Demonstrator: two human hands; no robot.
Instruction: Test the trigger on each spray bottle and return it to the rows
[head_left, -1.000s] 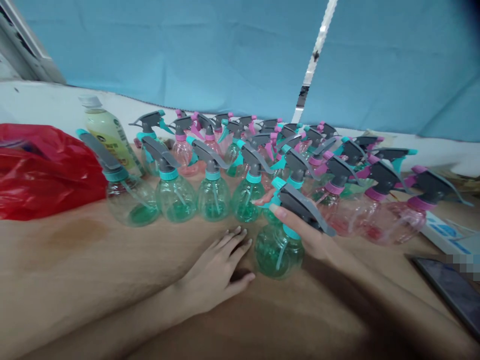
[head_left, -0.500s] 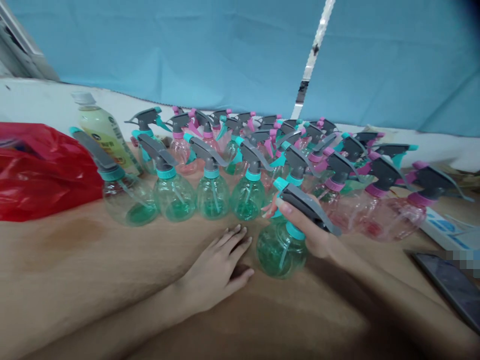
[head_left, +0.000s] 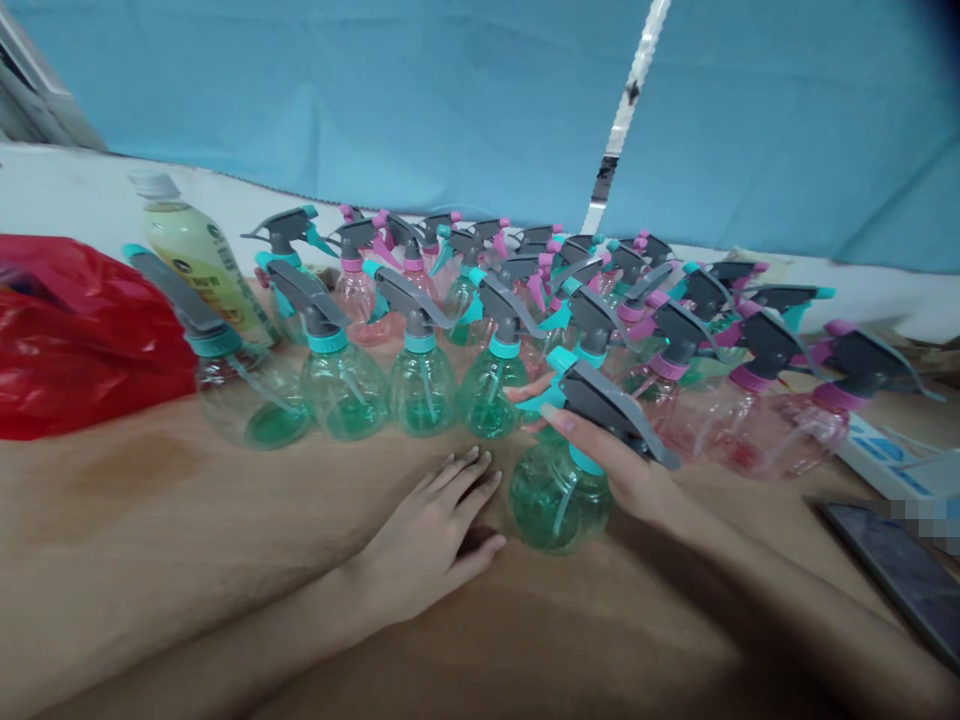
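My right hand (head_left: 615, 455) grips the neck of a green spray bottle (head_left: 555, 495), just under its grey trigger head (head_left: 611, 410), with one finger along the teal nozzle. The bottle stands on the brown table (head_left: 187, 560), slightly in front of the others. My left hand (head_left: 435, 530) lies flat on the table just left of that bottle, fingers stretched out, holding nothing. Behind them stand several green spray bottles (head_left: 420, 385) and pink spray bottles (head_left: 817, 425) in rows.
A red plastic bag (head_left: 67, 350) lies at the left, with a pale drink bottle (head_left: 195, 260) behind it. A dark phone (head_left: 900, 575) and a white-and-blue box (head_left: 885, 455) are at the right. A blue sheet (head_left: 450, 100) hangs behind.
My right hand shifted its hold on the green bottle's head, and the bottle moved a little back and to the left. The left hand stayed flat on the table.
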